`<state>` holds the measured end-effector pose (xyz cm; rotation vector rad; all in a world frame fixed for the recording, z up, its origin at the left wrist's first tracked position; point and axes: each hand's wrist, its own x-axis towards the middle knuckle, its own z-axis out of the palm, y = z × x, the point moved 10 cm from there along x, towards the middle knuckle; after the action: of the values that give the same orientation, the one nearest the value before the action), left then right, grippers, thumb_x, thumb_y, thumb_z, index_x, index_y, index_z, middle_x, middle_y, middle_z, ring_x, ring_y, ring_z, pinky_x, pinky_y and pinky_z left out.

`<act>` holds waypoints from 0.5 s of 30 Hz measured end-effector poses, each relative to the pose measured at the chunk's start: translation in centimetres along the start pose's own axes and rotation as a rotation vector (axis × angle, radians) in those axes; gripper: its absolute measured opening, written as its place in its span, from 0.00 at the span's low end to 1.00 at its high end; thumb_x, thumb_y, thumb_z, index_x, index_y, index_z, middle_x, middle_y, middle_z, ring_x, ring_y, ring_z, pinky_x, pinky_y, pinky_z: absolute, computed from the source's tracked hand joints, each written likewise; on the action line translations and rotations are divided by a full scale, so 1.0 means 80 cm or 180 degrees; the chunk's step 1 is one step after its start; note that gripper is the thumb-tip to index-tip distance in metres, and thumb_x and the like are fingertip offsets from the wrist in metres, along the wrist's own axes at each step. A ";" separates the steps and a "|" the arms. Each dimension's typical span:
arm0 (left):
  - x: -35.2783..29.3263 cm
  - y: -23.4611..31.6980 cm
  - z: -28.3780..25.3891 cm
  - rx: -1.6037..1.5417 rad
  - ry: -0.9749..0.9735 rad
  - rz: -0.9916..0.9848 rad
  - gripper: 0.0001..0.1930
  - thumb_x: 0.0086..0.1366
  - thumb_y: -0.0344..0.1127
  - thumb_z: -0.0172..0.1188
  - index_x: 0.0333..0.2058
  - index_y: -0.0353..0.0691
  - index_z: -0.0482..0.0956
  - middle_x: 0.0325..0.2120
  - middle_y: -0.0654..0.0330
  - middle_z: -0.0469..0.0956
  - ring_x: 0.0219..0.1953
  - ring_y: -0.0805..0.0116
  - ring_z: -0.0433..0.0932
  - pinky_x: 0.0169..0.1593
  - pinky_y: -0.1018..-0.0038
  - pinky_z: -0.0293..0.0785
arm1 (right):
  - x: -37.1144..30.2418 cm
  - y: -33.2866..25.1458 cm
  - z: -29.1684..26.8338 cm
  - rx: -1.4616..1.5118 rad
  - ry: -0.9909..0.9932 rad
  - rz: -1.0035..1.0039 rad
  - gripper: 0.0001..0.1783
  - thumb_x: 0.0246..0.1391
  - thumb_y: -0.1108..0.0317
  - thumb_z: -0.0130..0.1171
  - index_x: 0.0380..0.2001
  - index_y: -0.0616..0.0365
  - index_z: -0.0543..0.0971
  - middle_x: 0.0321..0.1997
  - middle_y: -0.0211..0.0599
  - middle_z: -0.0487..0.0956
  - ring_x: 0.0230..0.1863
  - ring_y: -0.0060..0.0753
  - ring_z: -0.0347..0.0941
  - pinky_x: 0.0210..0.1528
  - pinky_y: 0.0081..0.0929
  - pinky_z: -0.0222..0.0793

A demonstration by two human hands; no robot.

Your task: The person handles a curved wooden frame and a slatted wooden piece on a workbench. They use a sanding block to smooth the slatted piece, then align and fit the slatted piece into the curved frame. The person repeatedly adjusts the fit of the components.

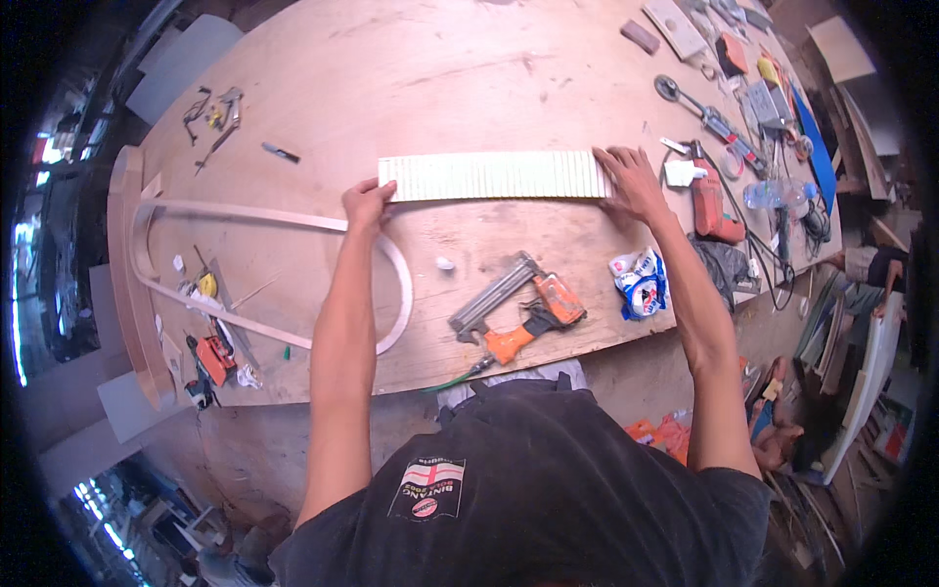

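Observation:
Between my two hands a long, pale board with close crosswise grooves (494,176) lies level over the wooden table. My left hand (368,206) grips its left end, thumb on the upper face. At the other end, my right hand (634,183) is closed around the edge, with some fingertips hidden beneath it. Nearer my body, an orange and grey nail gun (523,311) rests on the table with a green hose at its handle. A small white object (445,264) sits between the nail gun and the board.
Left of my left arm is a pale, curved wooden frame (399,284) on the tabletop (440,73). A red-orange drill (712,203), plastic bottle (773,194) and blue-white packet (641,284) lie at right. Clamps (223,119) sit far left, an orange power tool (213,360) near left.

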<state>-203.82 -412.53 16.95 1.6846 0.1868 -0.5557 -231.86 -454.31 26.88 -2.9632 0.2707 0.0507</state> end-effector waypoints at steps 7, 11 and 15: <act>0.017 -0.012 -0.008 0.0891 0.0381 0.0123 0.21 0.65 0.30 0.70 0.54 0.25 0.80 0.40 0.53 0.84 0.33 0.70 0.82 0.33 0.76 0.80 | -0.049 0.077 -0.046 0.1018 0.1020 0.0788 0.44 0.47 0.60 0.77 0.67 0.53 0.71 0.67 0.50 0.72 0.63 0.52 0.73 0.66 0.45 0.68; -0.027 0.020 -0.053 0.0602 0.1013 0.0919 0.17 0.67 0.32 0.69 0.52 0.30 0.83 0.38 0.58 0.83 0.33 0.72 0.79 0.32 0.77 0.76 | -0.164 0.098 -0.048 0.1884 0.0749 0.1926 0.34 0.56 0.60 0.72 0.62 0.60 0.75 0.61 0.56 0.77 0.59 0.51 0.76 0.58 0.42 0.72; -0.106 0.038 -0.077 0.0623 0.1634 0.1192 0.13 0.66 0.32 0.70 0.45 0.30 0.85 0.36 0.59 0.83 0.33 0.73 0.78 0.35 0.76 0.77 | -0.256 0.063 0.004 0.0977 0.0224 0.2244 0.41 0.56 0.52 0.71 0.66 0.64 0.70 0.61 0.58 0.76 0.61 0.56 0.74 0.63 0.46 0.69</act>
<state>-208.35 -405.62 24.12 1.9697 0.1821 0.1507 -252.95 -455.48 26.76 -2.4284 1.1931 -0.0095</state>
